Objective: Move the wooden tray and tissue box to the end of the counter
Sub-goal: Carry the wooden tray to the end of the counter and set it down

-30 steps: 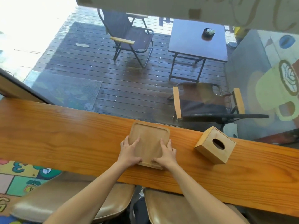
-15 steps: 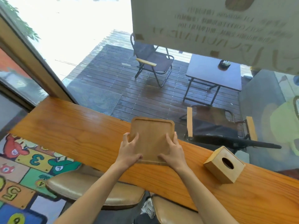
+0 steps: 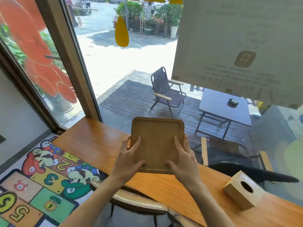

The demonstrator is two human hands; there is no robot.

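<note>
A square wooden tray (image 3: pixel 156 140) with rounded corners is lifted off the orange wooden counter (image 3: pixel 98 145) and tilted up toward me. My left hand (image 3: pixel 127 161) grips its near left corner, and my right hand (image 3: pixel 183 163) grips its near right corner. The tray is empty. A wooden tissue box (image 3: pixel 242 192) with a round hole on top sits on the counter to the right, apart from both hands. The counter's left end lies by the window frame, left of the tray.
A large window (image 3: pixel 131 71) runs along the counter's far edge, with a brown frame post (image 3: pixel 72 63) at the left end. Padded stools (image 3: pixel 141 203) stand under the counter's near edge. A colourful numbered floor mat (image 3: pixel 41 182) lies at the lower left.
Both hands have lifted the tray off the counter and carried it leftward along it. The view has swung left and up, and the tissue box now lies farther to the right.
</note>
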